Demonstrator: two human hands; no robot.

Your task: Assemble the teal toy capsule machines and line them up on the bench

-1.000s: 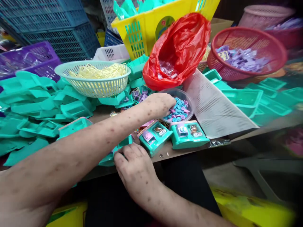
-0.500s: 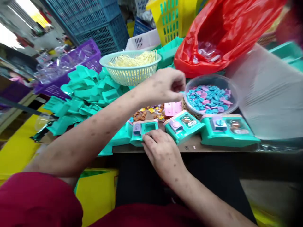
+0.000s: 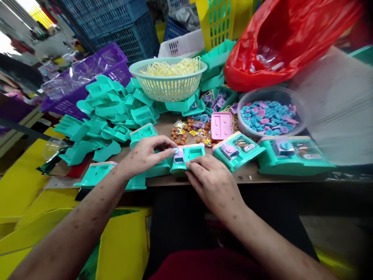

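Note:
My left hand (image 3: 147,153) is at the purple knob seat (image 3: 178,156) of a small teal toy housing (image 3: 195,151). Its thumb and forefinger pinch a small blue knob (image 3: 176,150), mostly covered by the fingertips. My right hand (image 3: 214,177) grips the right side of that housing, whose square window is bare. Right of it lie two more teal toys, one with a pink knob (image 3: 230,149) and one with a blue knob (image 3: 286,146). Both have a brown figure behind a clear window. A clear round tub (image 3: 301,116) holds blue, pink and purple knobs.
Teal housings (image 3: 113,105) are heaped to the left. Behind are a light green basket (image 3: 163,83) of cream strands, a purple crate (image 3: 116,58) and a red bag (image 3: 239,76). Brown figures (image 3: 179,136) and a pink part (image 3: 222,126) lie mid-table.
My left hand has come from the knob tub down and left to the teal housing, with a small blue knob in its fingers. My right hand stays on the housing. The view has shifted slightly.

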